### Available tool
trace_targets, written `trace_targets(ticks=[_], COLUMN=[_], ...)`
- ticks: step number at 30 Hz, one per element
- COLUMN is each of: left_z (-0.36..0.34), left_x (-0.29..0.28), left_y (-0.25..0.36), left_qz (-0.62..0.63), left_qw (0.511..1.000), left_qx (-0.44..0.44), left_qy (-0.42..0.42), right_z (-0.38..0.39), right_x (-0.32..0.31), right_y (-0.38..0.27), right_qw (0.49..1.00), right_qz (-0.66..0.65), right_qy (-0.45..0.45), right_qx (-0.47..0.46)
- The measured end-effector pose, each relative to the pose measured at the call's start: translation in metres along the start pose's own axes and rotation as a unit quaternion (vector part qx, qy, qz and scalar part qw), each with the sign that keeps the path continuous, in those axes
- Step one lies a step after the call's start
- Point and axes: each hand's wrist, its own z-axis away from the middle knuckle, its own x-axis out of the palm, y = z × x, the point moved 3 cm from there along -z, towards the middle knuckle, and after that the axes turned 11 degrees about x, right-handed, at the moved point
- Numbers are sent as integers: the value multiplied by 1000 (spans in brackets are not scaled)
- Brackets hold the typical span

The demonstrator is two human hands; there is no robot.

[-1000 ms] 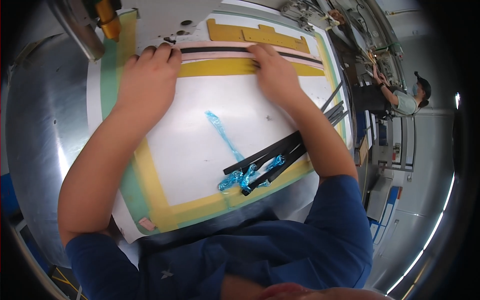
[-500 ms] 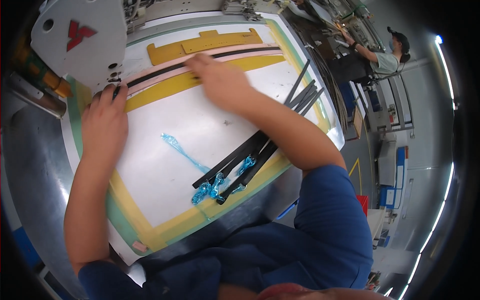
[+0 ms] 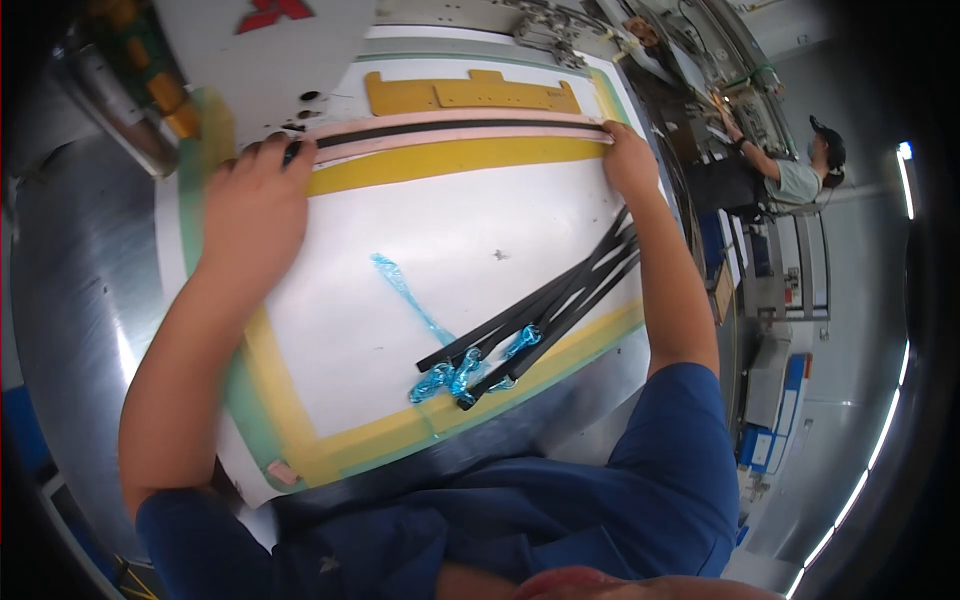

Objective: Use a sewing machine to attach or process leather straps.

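A: In the head view, where are your hands?
B: Your left hand (image 3: 258, 200) lies over the left end of the black strip (image 3: 450, 129), fingers bent and close together. Your right hand (image 3: 632, 165) is at its right end, fingers partly curled. I can't tell whether either grips it or only presses.
A: And your strip?
B: It runs lengthwise along the pink band (image 3: 420, 142), between the yellow template (image 3: 470, 95) beyond and the yellow panel (image 3: 430, 168) nearer you. Loose black strips (image 3: 530, 305) lie near your right forearm, blue film (image 3: 432, 382) at their near ends.
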Motion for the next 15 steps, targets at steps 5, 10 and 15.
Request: trace_targets(ticks=[5, 10, 15], left_z=[-4, -2, 8], left_x=[5, 2, -17], left_y=[-10, -16, -2], left_qz=[108, 203, 130], left_qw=[993, 977, 989], left_qx=[-19, 6, 19], left_qy=[38, 71, 70], right_z=[7, 64, 97], right_x=[-31, -58, -60], right_y=[-58, -197, -273], right_qw=[990, 951, 895], right_qz=[83, -186, -285], right_qy=[-110, -93, -157], right_qx=[15, -227, -304])
